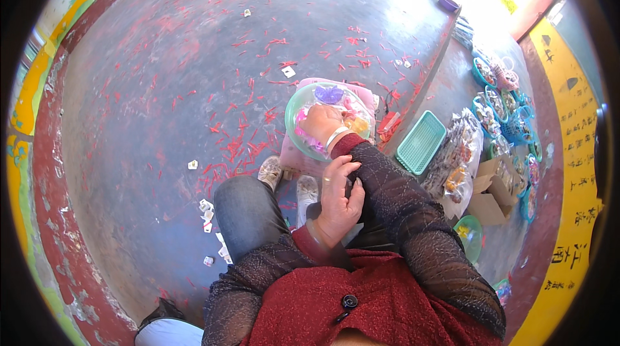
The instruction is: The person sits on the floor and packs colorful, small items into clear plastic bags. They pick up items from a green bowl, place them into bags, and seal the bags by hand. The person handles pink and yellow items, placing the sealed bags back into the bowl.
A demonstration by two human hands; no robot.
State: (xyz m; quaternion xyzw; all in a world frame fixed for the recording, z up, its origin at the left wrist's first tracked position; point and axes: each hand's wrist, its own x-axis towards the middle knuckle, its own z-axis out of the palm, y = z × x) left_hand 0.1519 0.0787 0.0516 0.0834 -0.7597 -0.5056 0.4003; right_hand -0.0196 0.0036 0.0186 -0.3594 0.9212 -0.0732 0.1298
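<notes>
A pale green round basin (289, 113) rests on a pink padded stool (369, 95) in front of my knees. Small colourful plastic-looking pieces lie in it: a purple piece (329, 94), pink pieces (303, 132) and an orange-yellow one (357, 125). My right hand (323, 122) reaches into the basin with its fingers curled down among the pieces; whatever it grips is hidden. A pale bangle (336, 134) circles that wrist. Closer to me, my left hand (339, 203), wearing a ring, has its fingers apart, their tips beside my right sleeve.
Red strips (242, 146) and white scraps (206, 212) litter the grey floor. To the right are a teal basket (421, 142), clear-wrapped bundles (454, 162), an open cardboard box (489, 201) and several filled blue baskets (516, 125). A purple basin (448, 3) stands far right.
</notes>
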